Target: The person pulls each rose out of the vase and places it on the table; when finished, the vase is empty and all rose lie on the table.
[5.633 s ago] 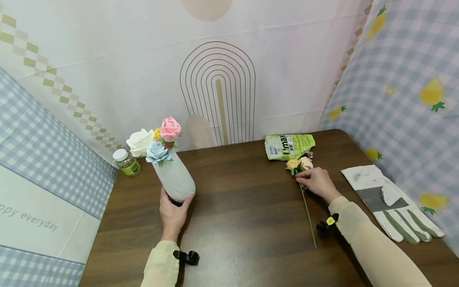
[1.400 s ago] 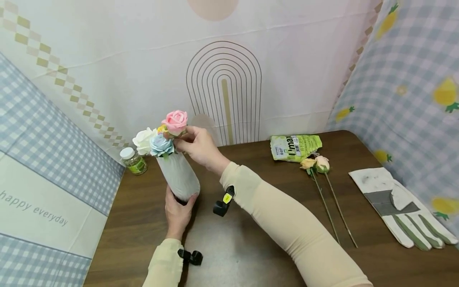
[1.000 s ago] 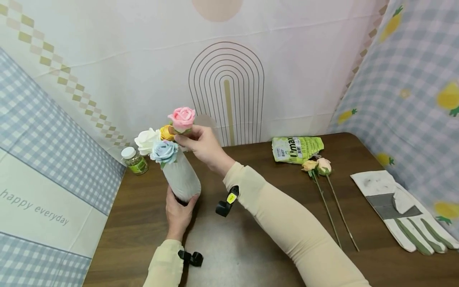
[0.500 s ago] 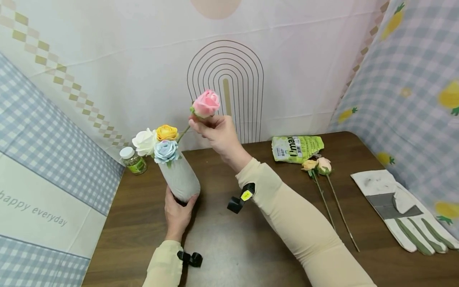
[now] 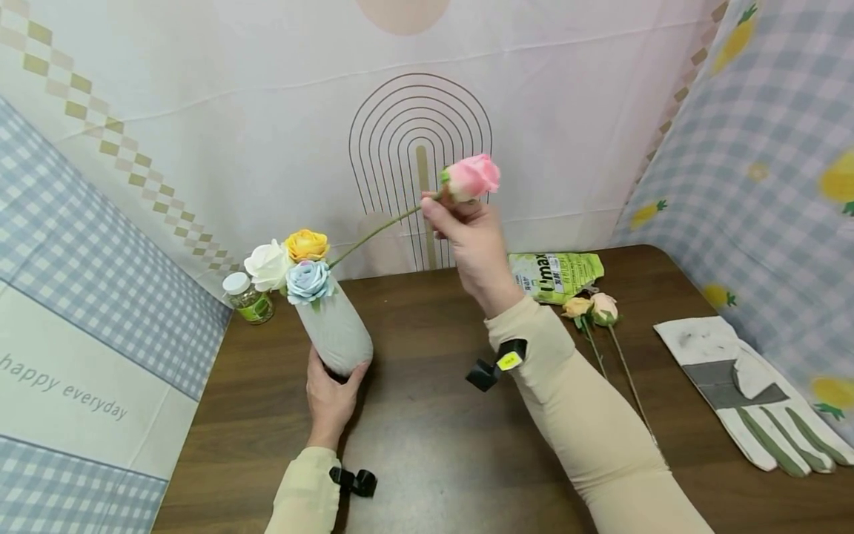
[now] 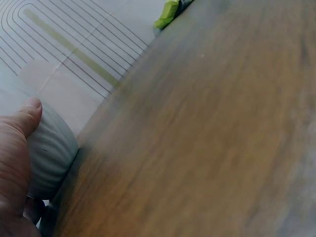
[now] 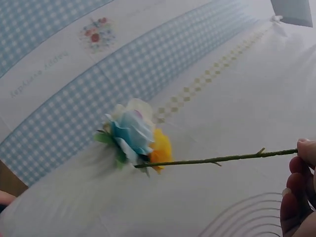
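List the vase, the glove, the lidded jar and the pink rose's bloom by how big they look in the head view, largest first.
1. Glove
2. Vase, though its base is partly covered
3. Lidded jar and pink rose, bloom only: too alike to rank

A fabric-draped tabletop nook, its building unclear. An arch-printed hanging (image 5: pixel 280 148) fills the top, a "happy everyday" gingham cloth (image 5: pixel 80 348) the left, a fruit-printed gingham drape (image 5: pixel 760 222) the right, around a wood-grain table (image 5: pixel 427 445).
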A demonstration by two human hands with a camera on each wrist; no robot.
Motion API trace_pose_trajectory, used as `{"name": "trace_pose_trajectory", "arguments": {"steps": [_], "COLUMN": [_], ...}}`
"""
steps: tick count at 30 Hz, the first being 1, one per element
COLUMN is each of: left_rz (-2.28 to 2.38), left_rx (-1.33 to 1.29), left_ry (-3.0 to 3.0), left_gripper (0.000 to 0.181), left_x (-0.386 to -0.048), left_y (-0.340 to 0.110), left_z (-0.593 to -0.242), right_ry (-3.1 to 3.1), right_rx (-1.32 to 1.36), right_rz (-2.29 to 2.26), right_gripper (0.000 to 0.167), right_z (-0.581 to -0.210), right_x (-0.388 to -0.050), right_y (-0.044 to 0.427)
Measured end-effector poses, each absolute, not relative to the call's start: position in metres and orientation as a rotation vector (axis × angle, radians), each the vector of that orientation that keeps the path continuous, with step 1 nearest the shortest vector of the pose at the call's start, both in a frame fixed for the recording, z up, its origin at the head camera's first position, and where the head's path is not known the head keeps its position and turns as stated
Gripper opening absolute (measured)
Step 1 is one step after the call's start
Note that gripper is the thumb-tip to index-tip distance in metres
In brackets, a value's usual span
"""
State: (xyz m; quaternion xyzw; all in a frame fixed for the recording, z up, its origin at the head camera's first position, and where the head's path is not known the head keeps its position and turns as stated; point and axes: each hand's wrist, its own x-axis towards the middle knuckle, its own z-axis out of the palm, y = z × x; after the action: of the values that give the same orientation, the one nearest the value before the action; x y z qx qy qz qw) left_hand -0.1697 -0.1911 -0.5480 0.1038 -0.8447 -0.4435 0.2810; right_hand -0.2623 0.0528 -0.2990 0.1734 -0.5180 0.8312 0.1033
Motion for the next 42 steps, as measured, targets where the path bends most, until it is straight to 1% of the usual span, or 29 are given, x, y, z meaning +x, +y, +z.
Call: {"name": "trace_pose_trajectory", "arguments": {"steps": [2, 6, 13, 19, 24, 27, 31, 34, 36, 42], "left_rz": [-1.189, -1.188, -1.198, -1.207, -1.208, -1.208, -1.212, -1.216, -1.217, -1.218], "left_rx": [0.275, 0.26, 0.252, 0.258, 0.253, 0.25, 0.243, 0.245, 0.248, 0.249], "left_ry": [-2.258, -2.249, -2.252, -2.258, -2.274, -2.284, -2.283, -2.284, -2.286, -2.291], "left_gripper": [0.099, 0.099, 0.097, 0.098, 0.098, 0.098, 0.098, 0.098, 0.098, 0.097], "left_x": [-0.169, -0.169, -0.167, -0.167, -0.167, -0.167, -0.167, -0.167, -0.167, -0.167], "left_y": [-0.19, -0.189, -0.188, -0.187, -0.188, -0.189, -0.19, -0.19, -0.191, -0.19], "left_z": [-0.548, -0.548, -0.548, -0.548, -0.549, -0.548, -0.547, -0.546, -0.547, -0.549], "right_ry": [-1.445, -1.263, -0.998, -1.11, -1.32, -1.463, -1.719, -1.897, -1.962, -2.236], "right_rx": [0.465, 0.355, 0.218, 0.211, 0.162, 0.099, 0.033, 0.022, 0.038, 0.026], "right_rz": [2.506, 2.597, 2.674, 2.654, 2.64, 2.628, 2.556, 2.483, 2.455, 2.272], "right_gripper": [0.013, 0.005, 0.012, 0.017, 0.02, 0.022, 0.021, 0.02, 0.022, 0.022], "right_z": [-0.301, -0.31, -0.34, -0.377, -0.403, -0.412, -0.417, -0.421, -0.426, -0.448], "right_x": [-0.263, -0.264, -0.258, -0.246, -0.232, -0.226, -0.221, -0.222, -0.224, -0.229], "right_y": [0.067, 0.103, 0.178, 0.235, 0.269, 0.282, 0.291, 0.291, 0.288, 0.279]}}
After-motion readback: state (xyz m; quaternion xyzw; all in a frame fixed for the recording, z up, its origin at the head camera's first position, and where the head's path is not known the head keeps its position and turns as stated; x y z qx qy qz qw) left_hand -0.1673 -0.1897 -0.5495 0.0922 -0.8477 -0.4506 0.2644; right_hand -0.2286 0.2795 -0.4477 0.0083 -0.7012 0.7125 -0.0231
